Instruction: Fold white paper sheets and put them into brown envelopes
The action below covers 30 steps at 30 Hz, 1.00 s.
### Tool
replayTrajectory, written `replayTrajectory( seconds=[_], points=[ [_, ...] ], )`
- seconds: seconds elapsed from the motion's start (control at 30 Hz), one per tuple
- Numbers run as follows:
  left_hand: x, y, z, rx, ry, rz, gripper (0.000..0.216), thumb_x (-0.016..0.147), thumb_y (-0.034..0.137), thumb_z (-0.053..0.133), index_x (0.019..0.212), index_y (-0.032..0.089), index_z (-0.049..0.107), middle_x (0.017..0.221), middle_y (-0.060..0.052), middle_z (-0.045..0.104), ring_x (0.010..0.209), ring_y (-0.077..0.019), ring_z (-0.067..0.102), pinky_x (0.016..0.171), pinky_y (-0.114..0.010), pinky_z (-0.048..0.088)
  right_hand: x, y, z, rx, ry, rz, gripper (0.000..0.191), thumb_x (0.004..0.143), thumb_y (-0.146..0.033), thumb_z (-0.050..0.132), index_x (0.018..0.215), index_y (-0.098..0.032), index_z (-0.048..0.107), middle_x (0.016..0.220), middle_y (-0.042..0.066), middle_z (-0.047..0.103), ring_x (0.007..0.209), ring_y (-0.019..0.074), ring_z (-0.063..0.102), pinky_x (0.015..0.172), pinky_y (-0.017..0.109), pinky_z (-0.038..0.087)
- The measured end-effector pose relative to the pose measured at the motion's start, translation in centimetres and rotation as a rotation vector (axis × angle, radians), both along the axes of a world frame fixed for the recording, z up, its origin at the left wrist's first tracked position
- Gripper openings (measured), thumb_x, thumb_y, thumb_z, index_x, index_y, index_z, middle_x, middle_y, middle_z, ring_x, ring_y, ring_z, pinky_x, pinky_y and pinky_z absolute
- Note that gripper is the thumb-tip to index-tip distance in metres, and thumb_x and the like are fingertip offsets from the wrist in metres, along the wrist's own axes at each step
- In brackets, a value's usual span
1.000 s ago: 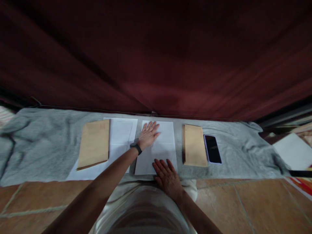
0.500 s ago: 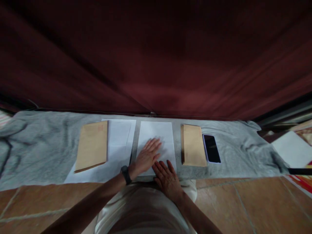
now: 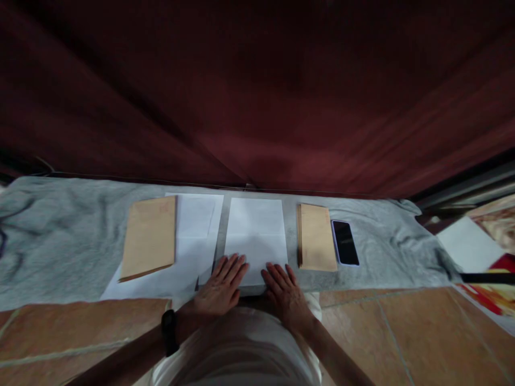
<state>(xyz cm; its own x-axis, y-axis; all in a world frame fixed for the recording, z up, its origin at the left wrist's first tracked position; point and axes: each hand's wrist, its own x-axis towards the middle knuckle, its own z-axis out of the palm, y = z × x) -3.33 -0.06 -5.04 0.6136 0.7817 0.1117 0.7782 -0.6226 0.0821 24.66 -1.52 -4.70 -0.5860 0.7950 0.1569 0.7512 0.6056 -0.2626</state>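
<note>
Since a second ago the left hand [image 3: 219, 289] has drawn back from the far end of the white sheet of paper [image 3: 256, 230] to its near edge, and it now lies level with the right hand [image 3: 284, 289], which has barely shifted. The view has also swung slightly, so everything sits a little further left.

The near edge of the sheet is covered by both hands, so whether it is lifted or flat there cannot be told. A faint crease seems to cross the sheet's middle, though the dim light makes this hard to confirm. The dark red curtain [image 3: 257, 91] fills the upper view in shadow.

Both hands rest palm down with fingers [image 3: 233, 266] straight and slightly spread, pressing on the sheet's near end and gripping nothing. A black wristband [image 3: 168, 332] circles the left wrist.

The sheet lies on the grey cloth [image 3: 60, 236] over the tiled floor [image 3: 402, 332], between a second white sheet [image 3: 193, 236] partly under a tan envelope [image 3: 149, 236] to the left and a stack of tan envelopes [image 3: 316, 236] to the right, with a black phone [image 3: 345, 242] just beside that.
</note>
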Motion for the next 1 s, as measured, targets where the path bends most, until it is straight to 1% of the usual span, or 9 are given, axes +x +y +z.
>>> replayTrajectory(
  seconds=[0.17, 0.3, 0.4, 0.53, 0.67, 0.77, 0.83, 0.93, 1.0],
  points=[
    [0.6, -0.5, 0.6, -0.047, 0.076, 0.034, 0.068, 0.095, 0.038, 0.053, 0.159, 0.017, 0.042, 0.167, -0.015, 0.037, 0.155, -0.0363, 0.032, 0.126, -0.056, 0.024, 0.2, 0.4, 0.2, -0.014, 0.057, -0.012, 0.057, 0.104, -0.015, 0.046, 0.160, -0.023, 0.038, 0.160, 0.009, 0.050, 0.148, 0.0246, 0.045, 0.127, 0.055, 0.030],
    [0.5, -0.1, 1.3, -0.076, 0.123, 0.018, 0.065, 0.095, 0.028, 0.051, 0.159, 0.018, 0.042, 0.167, -0.013, 0.039, 0.154, -0.0318, 0.035, 0.125, -0.051, 0.029, 0.1, 0.6, 0.0, -0.020, 0.084, -0.003, 0.053, 0.103, -0.015, 0.046, 0.156, -0.020, 0.045, 0.156, 0.010, 0.054, 0.146, 0.0247, 0.048, 0.127, 0.054, 0.029],
    [0.5, 0.1, 1.6, -0.098, 0.132, 0.043, 0.064, 0.094, 0.022, 0.050, 0.158, 0.017, 0.044, 0.165, -0.013, 0.041, 0.152, -0.0308, 0.038, 0.123, -0.049, 0.032, 0.1, 0.7, -0.2, -0.021, 0.104, -0.003, 0.051, 0.102, -0.016, 0.047, 0.153, -0.020, 0.049, 0.153, 0.011, 0.058, 0.144, 0.0247, 0.050, 0.127, 0.053, 0.030],
    [0.1, 0.6, 1.4, -0.114, 0.060, 0.061, 0.062, 0.094, 0.020, 0.053, 0.155, 0.020, 0.047, 0.162, -0.011, 0.047, 0.150, -0.0286, 0.042, 0.122, -0.045, 0.033, 0.3, 1.0, -0.4, -0.021, 0.155, 0.004, 0.052, 0.099, -0.012, 0.047, 0.150, -0.020, 0.052, 0.149, 0.011, 0.061, 0.140, 0.0228, 0.055, 0.126, 0.051, 0.032],
    [-1.2, 1.0, 1.2, -0.099, -0.012, 0.019, 0.058, 0.095, 0.009, 0.049, 0.149, 0.027, 0.054, 0.155, -0.005, 0.056, 0.144, -0.0229, 0.050, 0.119, -0.039, 0.038, 1.0, 1.4, -0.6, -0.017, 0.238, -0.001, 0.056, 0.095, -0.008, 0.047, 0.149, -0.021, 0.052, 0.148, 0.011, 0.061, 0.141, 0.0221, 0.053, 0.124, 0.050, 0.037],
    [-2.0, 0.7, 1.7, -0.119, -0.057, 0.007, 0.055, 0.095, 0.007, 0.050, 0.143, 0.031, 0.059, 0.150, -0.003, 0.062, 0.140, -0.0205, 0.055, 0.116, -0.037, 0.042, 1.7, 1.5, -0.7, -0.025, 0.283, -0.005, 0.064, 0.089, -0.006, 0.050, 0.151, -0.021, 0.050, 0.153, 0.011, 0.057, 0.147, 0.0242, 0.047, 0.124, 0.054, 0.038],
    [-2.3, 0.2, 2.2, -0.147, -0.073, -0.001, 0.052, 0.095, 0.007, 0.052, 0.141, 0.030, 0.061, 0.146, -0.003, 0.065, 0.137, -0.0202, 0.058, 0.114, -0.037, 0.045, 2.1, 1.5, -0.7, -0.038, 0.319, 0.003, 0.065, 0.087, -0.005, 0.051, 0.150, -0.021, 0.051, 0.153, 0.011, 0.057, 0.147, 0.0245, 0.047, 0.123, 0.054, 0.038],
    [-3.0, -0.5, 2.7, -0.173, -0.102, -0.039, 0.050, 0.094, 0.009, 0.054, 0.139, 0.028, 0.063, 0.143, -0.004, 0.067, 0.135, -0.0201, 0.059, 0.116, -0.037, 0.045, 2.5, 1.2, -0.6, -0.071, 0.384, 0.026, 0.052, 0.092, -0.008, 0.051, 0.141, -0.024, 0.060, 0.142, 0.009, 0.067, 0.137, 0.0225, 0.059, 0.121, 0.052, 0.043],
    [-3.6, -0.6, 2.7, -0.178, -0.145, -0.054, 0.050, 0.094, 0.011, 0.055, 0.141, 0.029, 0.062, 0.146, -0.003, 0.064, 0.138, -0.0198, 0.057, 0.118, -0.037, 0.044, 2.5, 0.9, -0.5, -0.103, 0.422, 0.031, 0.042, 0.096, -0.015, 0.054, 0.135, -0.025, 0.065, 0.132, 0.009, 0.073, 0.128, 0.0228, 0.066, 0.117, 0.051, 0.047]
  ],
)
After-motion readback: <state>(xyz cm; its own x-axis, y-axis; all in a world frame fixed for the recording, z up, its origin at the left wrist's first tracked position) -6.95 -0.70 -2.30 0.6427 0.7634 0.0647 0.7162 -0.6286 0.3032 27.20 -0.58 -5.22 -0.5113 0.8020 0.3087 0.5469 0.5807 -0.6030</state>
